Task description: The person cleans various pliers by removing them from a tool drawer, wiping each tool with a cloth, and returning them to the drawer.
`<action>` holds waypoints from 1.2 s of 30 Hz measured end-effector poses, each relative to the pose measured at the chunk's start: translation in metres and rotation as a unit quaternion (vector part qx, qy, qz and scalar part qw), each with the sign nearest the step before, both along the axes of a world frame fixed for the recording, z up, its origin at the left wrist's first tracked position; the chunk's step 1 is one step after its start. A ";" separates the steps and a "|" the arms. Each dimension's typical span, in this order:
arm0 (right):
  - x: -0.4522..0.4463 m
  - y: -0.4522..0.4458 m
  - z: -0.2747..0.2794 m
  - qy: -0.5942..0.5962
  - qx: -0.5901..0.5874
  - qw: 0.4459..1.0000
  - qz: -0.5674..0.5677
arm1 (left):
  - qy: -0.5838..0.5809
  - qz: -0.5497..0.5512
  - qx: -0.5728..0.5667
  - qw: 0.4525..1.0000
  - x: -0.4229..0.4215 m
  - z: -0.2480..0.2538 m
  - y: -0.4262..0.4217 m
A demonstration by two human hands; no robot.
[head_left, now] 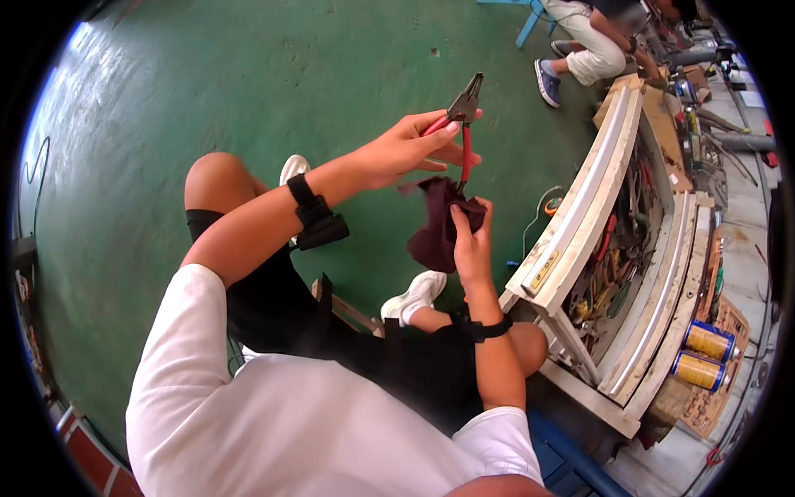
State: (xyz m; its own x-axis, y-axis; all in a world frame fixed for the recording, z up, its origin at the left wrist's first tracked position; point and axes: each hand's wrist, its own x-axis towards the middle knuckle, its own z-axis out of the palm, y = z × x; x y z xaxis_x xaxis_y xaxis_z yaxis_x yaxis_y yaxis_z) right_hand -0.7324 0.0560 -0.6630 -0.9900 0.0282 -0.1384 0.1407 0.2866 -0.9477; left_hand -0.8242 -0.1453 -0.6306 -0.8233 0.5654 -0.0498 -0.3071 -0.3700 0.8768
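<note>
Pliers with red handles (466, 153) point upward in front of me, their dark metal jaws apart from everything else. My left hand (414, 151) has its thumb on the upper part of one red handle near the pivot, with the other fingers behind. Below it, my right hand (474, 240) pinches a dark maroon cloth (435, 236), which is bunched around the lower end of the other handle. The cloth hangs down to the left of my right hand.
A pale wooden bench (571, 240) with a tray of many tools stands at right. Two blue-and-yellow cans (700, 370) lie beyond it. Another person (592, 50) crouches at the top right near a blue stool (530, 23). The floor (331, 74) is green.
</note>
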 end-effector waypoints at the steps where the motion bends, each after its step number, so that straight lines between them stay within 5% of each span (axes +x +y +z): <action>1: -0.001 0.006 -0.014 0.012 -0.060 0.998 -0.035 | 0.005 0.009 0.002 1.000 -0.001 0.002 -0.001; 3: -0.006 0.019 -0.050 -0.046 -0.212 0.970 -0.106 | 0.025 -0.019 0.016 0.999 -0.004 0.007 -0.011; 6: -0.007 0.004 -0.013 -0.069 -0.397 0.899 -0.172 | -0.005 -0.093 0.013 0.996 0.000 0.011 -0.019; 8: -0.012 0.009 -0.005 -0.061 -0.431 0.892 -0.120 | -0.018 -0.068 -0.025 0.997 0.006 0.017 -0.018; 10: -0.011 0.008 0.008 -0.052 -0.464 0.881 -0.074 | 0.008 -0.184 -0.185 0.965 0.005 0.009 -0.022; 12: -0.011 0.001 0.026 -0.103 -0.558 0.823 -0.029 | -0.002 -0.168 -0.206 0.964 0.009 -0.002 -0.020; 17: -0.012 -0.005 0.013 -0.069 -0.527 0.847 -0.022 | 0.071 -0.192 -0.255 0.945 0.015 -0.031 -0.027; 23: -0.007 0.000 0.015 -0.174 -0.603 0.779 -0.005 | 0.152 -0.149 -0.407 0.888 0.027 -0.015 -0.035; 25: -0.004 -0.001 0.010 -0.134 -0.440 0.888 0.028 | 0.170 -0.141 -0.374 0.901 0.029 -0.019 -0.033; 28: -0.003 -0.004 0.002 -0.140 -0.429 0.892 0.009 | 0.214 -0.127 -0.341 0.907 0.034 -0.015 -0.029; 30: -0.005 -0.002 0.004 -0.160 -0.460 0.873 0.027 | 0.229 -0.127 -0.365 0.894 0.033 -0.011 -0.026; 33: -0.009 -0.001 0.020 -0.187 -0.623 0.760 -0.014 | 0.247 -0.111 -0.377 0.886 0.027 -0.012 -0.029; 36: -0.013 0.012 0.008 -0.196 -0.619 0.760 0.019 | 0.213 -0.084 -0.342 0.911 0.023 -0.024 -0.027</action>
